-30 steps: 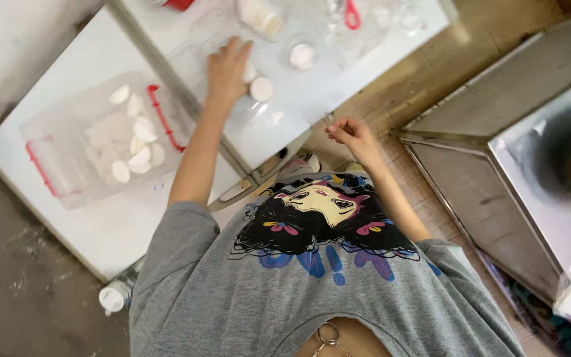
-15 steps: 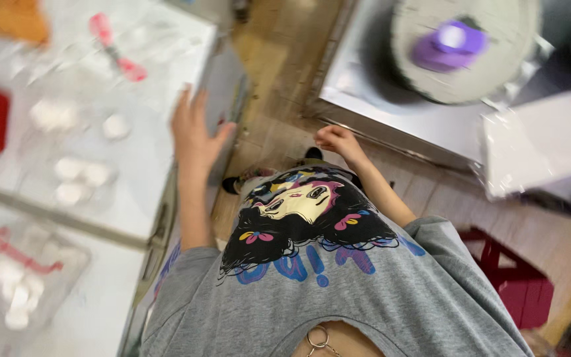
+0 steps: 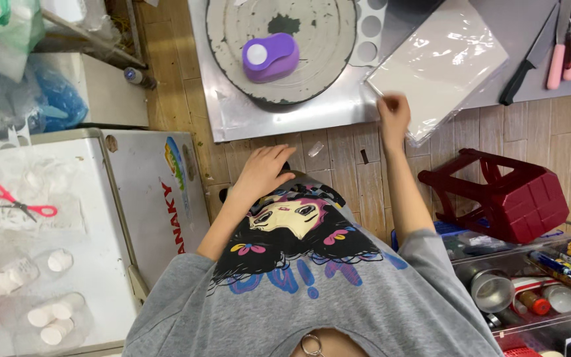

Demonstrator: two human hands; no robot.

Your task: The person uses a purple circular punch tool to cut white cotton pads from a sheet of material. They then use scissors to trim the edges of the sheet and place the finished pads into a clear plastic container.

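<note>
A steel sheet (image 3: 232, 119) covers the wood floor, bearing a round grey disc (image 3: 318, 39) with a purple punch (image 3: 271, 57) on it. Beside the disc lies a plastic-wrapped white sheet pack (image 3: 437, 63); the right hand (image 3: 393, 112) pinches its near corner. The left hand (image 3: 266, 168) rests open by the knees, holding nothing.

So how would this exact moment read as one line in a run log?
right hand: fingers on plastic-wrapped paper stack corner | left hand: open, on grey shirt | purple punch: on round grey disc, untouched
</note>
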